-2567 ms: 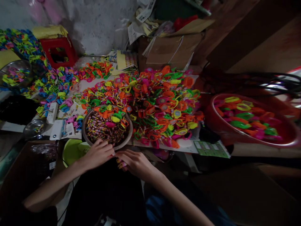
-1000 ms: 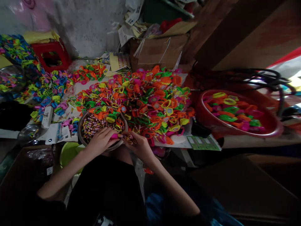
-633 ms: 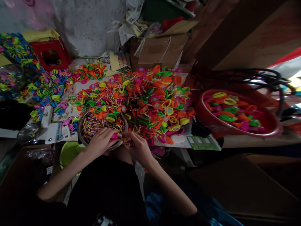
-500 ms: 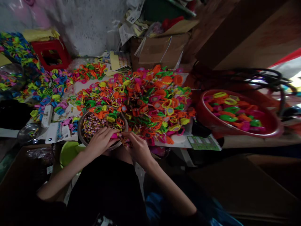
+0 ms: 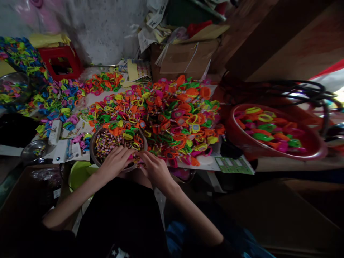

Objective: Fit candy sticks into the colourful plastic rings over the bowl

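We pinch a small pink piece (image 5: 132, 156) between our left hand (image 5: 115, 162) and right hand (image 5: 154, 167), both closed on it, at the near rim of the bowl (image 5: 94, 157) on the desk (image 5: 209, 165), keeping supplies within reach.

bare forearms, no sleeves reaching the wrists; a black top with small white marks, blue cloth lower down.

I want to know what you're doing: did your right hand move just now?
Yes. The right hand slid left along the bowl's near rim, closing up to the left hand.
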Tool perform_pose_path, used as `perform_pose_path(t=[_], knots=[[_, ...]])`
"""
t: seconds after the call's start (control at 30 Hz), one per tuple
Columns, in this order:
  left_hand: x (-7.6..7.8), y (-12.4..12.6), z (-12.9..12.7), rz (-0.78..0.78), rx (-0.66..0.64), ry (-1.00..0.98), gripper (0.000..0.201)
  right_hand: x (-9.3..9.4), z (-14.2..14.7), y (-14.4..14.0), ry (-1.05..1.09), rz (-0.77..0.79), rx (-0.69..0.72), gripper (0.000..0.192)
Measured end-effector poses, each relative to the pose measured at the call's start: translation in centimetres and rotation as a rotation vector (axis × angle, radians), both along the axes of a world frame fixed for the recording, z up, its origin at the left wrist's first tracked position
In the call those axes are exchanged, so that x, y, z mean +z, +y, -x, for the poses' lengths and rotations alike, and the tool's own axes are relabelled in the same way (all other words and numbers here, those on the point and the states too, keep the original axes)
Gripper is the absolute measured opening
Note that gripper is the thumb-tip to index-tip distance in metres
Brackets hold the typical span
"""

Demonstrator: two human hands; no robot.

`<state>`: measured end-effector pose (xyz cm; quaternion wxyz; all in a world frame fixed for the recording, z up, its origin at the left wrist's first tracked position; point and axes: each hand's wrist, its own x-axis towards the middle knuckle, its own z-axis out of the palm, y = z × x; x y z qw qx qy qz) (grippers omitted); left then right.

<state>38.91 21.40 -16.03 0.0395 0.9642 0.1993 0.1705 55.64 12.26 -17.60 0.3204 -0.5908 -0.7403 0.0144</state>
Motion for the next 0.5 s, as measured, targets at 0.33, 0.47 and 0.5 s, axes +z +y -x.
perform_pose_path(t=[0.33, 0.47, 0.5], knots=[[-0.4, 0.0, 0.5, 0.039, 0.019, 0.000, 0.018, -1.0, -0.1, 0.3, 0.069, -0.049, 0.108, 0.025], [-0.3, 0.1, 0.5, 0.124, 0.014, 0.019, 0.017, -1.6, -0.3, 0.2, 0.063, -0.019, 0.125, 0.022], [-0.3, 0.2, 0.5, 0.142, 0.011, 0.020, 0.017, -1.7, -0.3, 0.2, 0.050, -0.016, 0.127, 0.022]])
